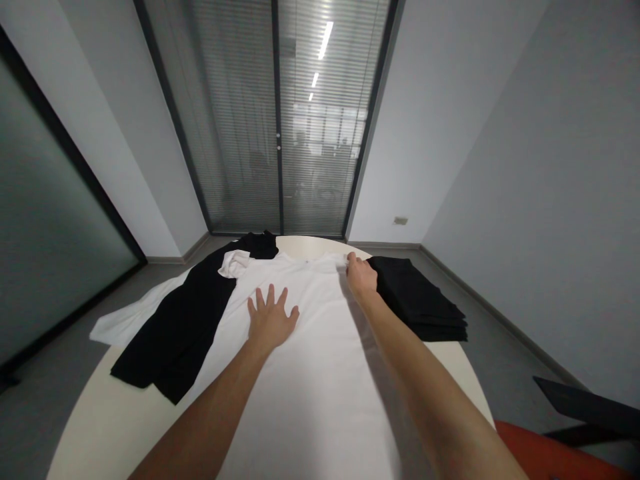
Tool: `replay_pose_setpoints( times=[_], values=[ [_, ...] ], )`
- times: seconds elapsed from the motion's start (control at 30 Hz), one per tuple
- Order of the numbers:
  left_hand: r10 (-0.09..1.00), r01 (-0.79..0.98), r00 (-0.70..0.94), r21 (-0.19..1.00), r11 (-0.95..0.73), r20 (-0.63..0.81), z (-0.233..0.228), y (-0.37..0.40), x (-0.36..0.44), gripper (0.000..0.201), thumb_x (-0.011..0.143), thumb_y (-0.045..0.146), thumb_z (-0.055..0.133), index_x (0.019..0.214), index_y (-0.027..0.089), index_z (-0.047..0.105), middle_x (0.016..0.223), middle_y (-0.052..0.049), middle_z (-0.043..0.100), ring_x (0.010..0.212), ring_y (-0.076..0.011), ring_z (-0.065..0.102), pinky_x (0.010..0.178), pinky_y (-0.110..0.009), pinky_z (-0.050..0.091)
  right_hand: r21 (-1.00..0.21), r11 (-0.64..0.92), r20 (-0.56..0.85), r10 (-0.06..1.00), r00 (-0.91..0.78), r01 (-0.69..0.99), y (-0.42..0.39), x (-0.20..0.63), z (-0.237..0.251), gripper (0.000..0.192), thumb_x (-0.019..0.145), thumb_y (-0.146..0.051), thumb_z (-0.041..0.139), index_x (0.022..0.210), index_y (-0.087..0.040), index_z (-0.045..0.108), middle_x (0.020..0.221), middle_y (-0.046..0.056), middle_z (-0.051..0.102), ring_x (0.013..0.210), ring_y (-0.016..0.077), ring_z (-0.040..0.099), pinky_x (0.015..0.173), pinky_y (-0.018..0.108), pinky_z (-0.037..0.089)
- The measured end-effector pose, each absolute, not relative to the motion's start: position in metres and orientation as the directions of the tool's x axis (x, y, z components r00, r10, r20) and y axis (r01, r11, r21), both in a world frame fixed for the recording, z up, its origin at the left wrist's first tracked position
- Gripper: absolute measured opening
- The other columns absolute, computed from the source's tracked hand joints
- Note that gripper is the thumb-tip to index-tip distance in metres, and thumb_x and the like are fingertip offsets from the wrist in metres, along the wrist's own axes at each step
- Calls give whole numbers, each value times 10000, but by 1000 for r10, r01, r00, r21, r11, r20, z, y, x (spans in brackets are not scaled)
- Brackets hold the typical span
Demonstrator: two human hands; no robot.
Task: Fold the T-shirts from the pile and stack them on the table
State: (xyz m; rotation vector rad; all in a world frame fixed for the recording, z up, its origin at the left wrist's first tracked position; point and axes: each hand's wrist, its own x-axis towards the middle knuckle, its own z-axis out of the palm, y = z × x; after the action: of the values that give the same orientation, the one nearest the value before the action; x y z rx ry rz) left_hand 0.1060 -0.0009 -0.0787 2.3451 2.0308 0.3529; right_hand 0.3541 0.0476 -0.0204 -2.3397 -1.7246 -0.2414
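Observation:
A white T-shirt (320,373) lies spread on the round table, its neckline toward the far edge. Flat on its upper chest rests my left hand (271,318), fingers spread. At the shirt's far right shoulder, my right hand (361,275) has its fingers closed on the fabric by the sleeve. The left sleeve lies bunched up at the other shoulder. Beside the shirt on the left is a black garment (183,327), loosely laid out and partly under the shirt's edge. Just right of my right hand sits a stack of folded black clothes (415,297).
Another white garment (140,310) hangs over the left edge of the pale table (95,427). An orange-red chair seat (545,453) with a black armrest (590,407) stands at the lower right. Beyond the table is a glass partition with blinds (320,180).

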Motion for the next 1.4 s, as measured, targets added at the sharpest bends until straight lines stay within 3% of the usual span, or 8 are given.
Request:
replay_pose_setpoints(
  times=[0.17,0.3,0.53,0.7,0.97,1.1,1.23,1.4],
  values=[
    [976,974,134,159,-162,172,-79,-1,106,658,952,556,414,1536,253,413,1634,-134,290,1495,-467,179,1172,-650,151,-100,-279,259,920,295,955,45,341,-46,365,983,-251,424,1341,-198,465,1213,155,645,1110,271,581,899,360,458],
    [977,976,133,149,-158,170,-78,-1,106,657,947,551,427,1535,258,414,1633,-129,296,1496,-462,181,1172,-650,152,-118,-271,321,900,295,955,43,335,-62,508,974,-391,428,1428,-164,447,1413,199,531,1287,329,470,1053,453,364],
    [977,974,132,164,-159,164,-79,-1,106,666,948,562,416,1539,254,407,1636,-130,287,1499,-464,169,1177,-647,146,-153,-305,-3,951,308,940,48,344,-71,763,976,-655,248,1595,-209,258,1666,113,191,1516,405,104,1199,571,69],
    [977,970,141,173,-169,163,-81,0,105,677,945,578,414,1547,267,390,1642,-128,273,1501,-470,154,1178,-648,137,-162,-276,-72,961,268,947,45,344,-65,798,940,-747,187,1611,-315,179,1690,44,98,1515,449,-3,1174,650,-36],
    [980,971,142,173,-166,139,-81,0,104,673,960,597,366,1554,282,370,1651,-122,249,1507,-463,136,1182,-644,124,-224,-319,42,941,336,921,42,351,-60,664,1025,-567,95,1560,-265,345,1640,94,270,1500,368,179,1186,559,163],
    [985,973,140,170,-157,105,-81,2,104,677,968,608,327,1570,298,325,1661,-114,221,1508,-469,115,1176,-653,119,-228,-322,-22,945,326,919,38,357,-62,631,1029,-548,223,1564,-233,339,1654,115,224,1506,364,176,1193,530,160],
    [989,980,133,139,-140,56,-74,4,107,676,966,574,352,1576,286,310,1663,-121,207,1502,-476,133,1175,-655,121,-256,-340,31,933,360,905,34,358,-55,573,1047,-471,205,1422,-186,530,1574,158,367,1436,361,339,1146,516,283],
    [936,944,288,105,-314,204,-59,-6,128,669,972,508,406,1577,236,314,1643,-135,267,1503,-435,190,1201,-589,135,-250,-417,43,897,440,874,37,358,-46,465,1000,-320,410,1358,-52,536,1457,275,452,1299,357,497,1051,450,416]
  ],
)
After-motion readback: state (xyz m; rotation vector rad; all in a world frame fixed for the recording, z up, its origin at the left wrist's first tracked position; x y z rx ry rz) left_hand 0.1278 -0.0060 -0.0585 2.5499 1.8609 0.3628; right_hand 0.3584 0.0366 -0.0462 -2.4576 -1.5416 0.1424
